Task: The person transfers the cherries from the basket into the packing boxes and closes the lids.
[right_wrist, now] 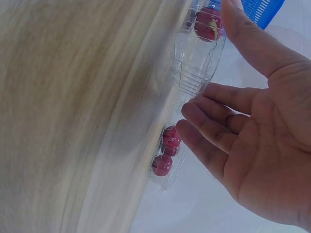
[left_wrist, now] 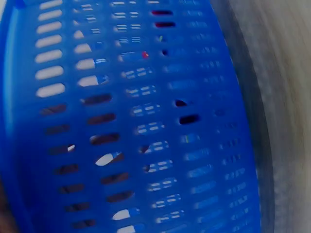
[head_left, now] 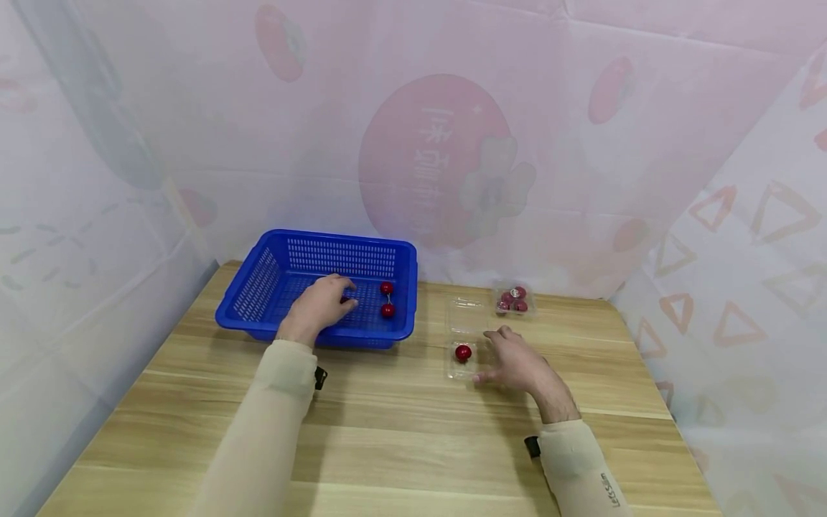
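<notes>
One red fruit (head_left: 463, 352) sits in an open clear box (head_left: 460, 372); beside it the right hand (head_left: 517, 362), fingers spread, holds nothing. The left hand (head_left: 318, 307), half spread, reaches into a blue basket (head_left: 362, 339) over a dark fruit (head_left: 345, 299), its grip indeterminable; two red fruits (head_left: 388, 310) lie nearby.

We record: one table (head_left: 413, 459), pale wood-grain top; one creased rear sheet (head_left: 291, 143), pinkish, fruit-printed; one whitish right-hand sheet (head_left: 743, 280), orange triangles; one left-hand sheet (head_left: 64, 323), grey dashes.
</notes>
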### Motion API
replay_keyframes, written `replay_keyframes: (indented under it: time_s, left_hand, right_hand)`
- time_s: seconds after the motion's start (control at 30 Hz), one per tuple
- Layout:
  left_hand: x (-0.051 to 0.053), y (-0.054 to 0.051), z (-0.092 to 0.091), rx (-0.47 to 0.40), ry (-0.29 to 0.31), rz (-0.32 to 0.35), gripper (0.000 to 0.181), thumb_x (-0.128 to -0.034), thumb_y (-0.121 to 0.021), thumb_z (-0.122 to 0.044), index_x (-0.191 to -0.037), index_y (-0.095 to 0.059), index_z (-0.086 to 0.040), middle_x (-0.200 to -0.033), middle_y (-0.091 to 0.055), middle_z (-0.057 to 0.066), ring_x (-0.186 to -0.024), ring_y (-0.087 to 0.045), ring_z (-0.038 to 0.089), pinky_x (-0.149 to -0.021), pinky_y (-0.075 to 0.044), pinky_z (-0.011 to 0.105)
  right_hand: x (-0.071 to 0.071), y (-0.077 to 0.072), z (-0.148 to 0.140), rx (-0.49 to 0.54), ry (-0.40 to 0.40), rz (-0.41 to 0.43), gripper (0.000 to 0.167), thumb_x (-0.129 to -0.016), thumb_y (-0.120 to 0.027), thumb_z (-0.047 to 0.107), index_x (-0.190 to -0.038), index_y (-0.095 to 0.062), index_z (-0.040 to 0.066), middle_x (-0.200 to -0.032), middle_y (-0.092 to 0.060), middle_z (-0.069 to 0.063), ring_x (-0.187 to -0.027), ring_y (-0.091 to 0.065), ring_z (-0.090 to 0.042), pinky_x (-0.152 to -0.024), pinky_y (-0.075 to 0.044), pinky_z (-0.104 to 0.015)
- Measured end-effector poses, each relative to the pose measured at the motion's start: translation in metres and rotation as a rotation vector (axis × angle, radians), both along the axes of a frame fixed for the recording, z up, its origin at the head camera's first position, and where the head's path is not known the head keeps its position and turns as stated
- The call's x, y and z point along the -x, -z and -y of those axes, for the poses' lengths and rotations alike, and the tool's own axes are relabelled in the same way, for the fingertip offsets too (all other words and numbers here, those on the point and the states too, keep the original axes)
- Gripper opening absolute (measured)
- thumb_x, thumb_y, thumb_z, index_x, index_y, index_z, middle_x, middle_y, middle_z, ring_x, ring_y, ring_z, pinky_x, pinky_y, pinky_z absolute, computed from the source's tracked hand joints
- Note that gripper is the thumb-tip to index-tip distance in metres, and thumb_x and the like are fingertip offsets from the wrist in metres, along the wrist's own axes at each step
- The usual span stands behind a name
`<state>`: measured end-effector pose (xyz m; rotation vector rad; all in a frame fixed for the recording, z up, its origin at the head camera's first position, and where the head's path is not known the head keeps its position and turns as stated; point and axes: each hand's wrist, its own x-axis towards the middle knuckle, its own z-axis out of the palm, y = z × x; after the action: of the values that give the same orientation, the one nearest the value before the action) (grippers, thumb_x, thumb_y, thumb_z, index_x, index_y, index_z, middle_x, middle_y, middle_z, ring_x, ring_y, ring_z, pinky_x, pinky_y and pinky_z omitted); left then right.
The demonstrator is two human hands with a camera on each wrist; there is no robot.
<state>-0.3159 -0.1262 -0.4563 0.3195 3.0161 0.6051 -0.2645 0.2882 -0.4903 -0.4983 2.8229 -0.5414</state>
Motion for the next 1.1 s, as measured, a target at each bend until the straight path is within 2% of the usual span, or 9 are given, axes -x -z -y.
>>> replay_keyframes:
  time_s: [0.13, 0.37, 0.6, 0.77, 1.1]
  left_hand:
    - [0.006, 0.004, 0.005, 0.014, -0.006, 0.034, 0.041, -0.1176, -0.073, -0.019, -0.154, -0.072, 0.001, -0.159, -0.07, 0.026, -0.14, -0.074, 0.045, -0.119, -0.063, 0.062]
    - [0.014, 0.008, 0.01, 0.047, -0.004, 0.073, 0.033, -0.1164, -0.07, -0.008, -0.147, -0.077, -0.001, -0.153, -0.074, 0.026, -0.129, -0.076, 0.041, -0.112, -0.066, 0.06]
    - [0.02, 0.012, 0.011, 0.081, -0.023, 0.145, 0.037, -0.1144, -0.067, 0.002, -0.149, -0.077, -0.005, -0.155, -0.074, 0.024, -0.14, -0.072, 0.043, -0.117, -0.064, 0.062]
    - [0.022, 0.01, 0.009, 0.105, -0.016, 0.173, 0.036, -0.114, -0.066, 0.003, -0.147, -0.078, -0.005, -0.154, -0.075, 0.023, -0.139, -0.072, 0.041, -0.119, -0.063, 0.063]
    - [0.017, 0.003, 0.006, 0.099, 0.03, 0.13, 0.031, -0.1147, -0.069, 0.0, -0.144, -0.079, -0.002, -0.149, -0.077, 0.024, -0.132, -0.076, 0.04, -0.114, -0.066, 0.06]
  right_hand:
    - [0.001, 0.001, 0.0, 0.005, 0.006, 0.007, 0.105, -0.092, -0.102, 0.042, -0.169, -0.052, -0.009, -0.165, -0.057, -0.036, -0.155, -0.058, -0.055, -0.133, -0.051, -0.069]
    - [0.001, 0.001, -0.001, 0.001, 0.012, 0.013, 0.105, -0.093, -0.102, 0.041, -0.17, -0.051, -0.009, -0.167, -0.055, -0.036, -0.156, -0.057, -0.056, -0.132, -0.051, -0.07]
    - [0.0, 0.002, -0.001, 0.002, 0.013, 0.014, 0.105, -0.093, -0.102, 0.042, -0.169, -0.052, -0.009, -0.166, -0.056, -0.035, -0.156, -0.057, -0.055, -0.132, -0.051, -0.069]
    - [0.0, 0.002, -0.001, 0.007, 0.015, 0.013, 0.104, -0.092, -0.102, 0.041, -0.169, -0.052, -0.009, -0.164, -0.058, -0.035, -0.155, -0.059, -0.054, -0.132, -0.052, -0.069]
    - [0.0, 0.001, -0.001, 0.008, 0.009, 0.007, 0.105, -0.092, -0.102, 0.042, -0.169, -0.052, -0.009, -0.165, -0.057, -0.035, -0.155, -0.059, -0.055, -0.132, -0.052, -0.069]
